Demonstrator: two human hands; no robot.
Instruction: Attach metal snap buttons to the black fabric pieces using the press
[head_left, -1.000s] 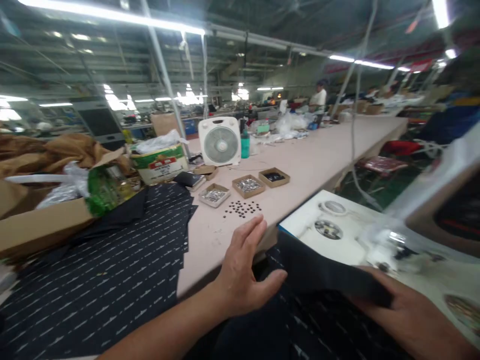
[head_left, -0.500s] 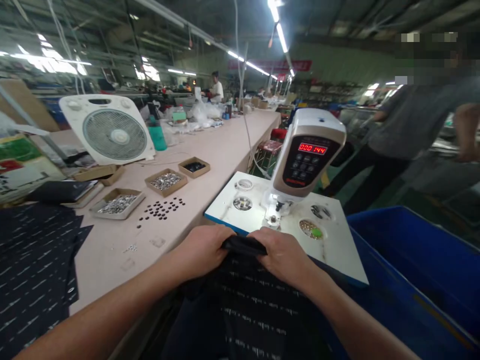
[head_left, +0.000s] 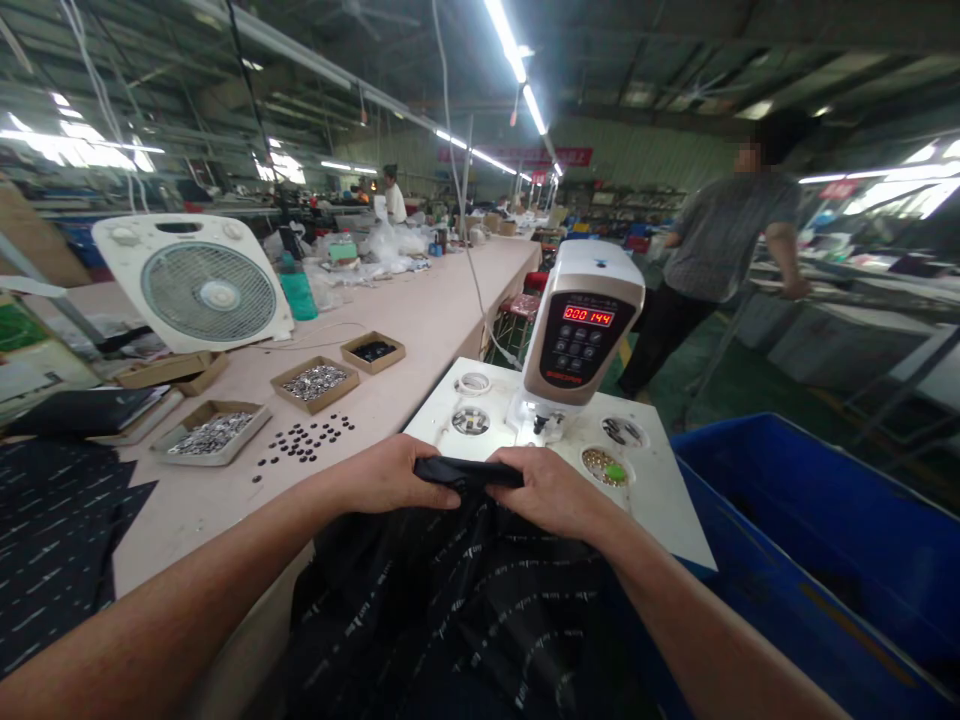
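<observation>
Left hand (head_left: 394,475) and right hand (head_left: 541,488) pinching a dark patterned cloth (head_left: 457,605) by its folded edge, rest draped below, just before a white machine (head_left: 589,325); dark round pieces (head_left: 304,458), open boxes (head_left: 328,398) on the worktop (head_left: 431,325) at left

The red digital display (head_left: 588,316) on the front panel (head_left: 602,345) of the button-attaching machine (head_left: 598,262) reads 000144. Red brand lettering (head_left: 564,377) stands below the keypad (head_left: 579,345); its letters are too blurred to confirm. The red banner (head_left: 517,156) in the background carries pale characters, too small to read. White print repeated across the held dark fabric (head_left: 480,590) is likewise illegible.
</observation>
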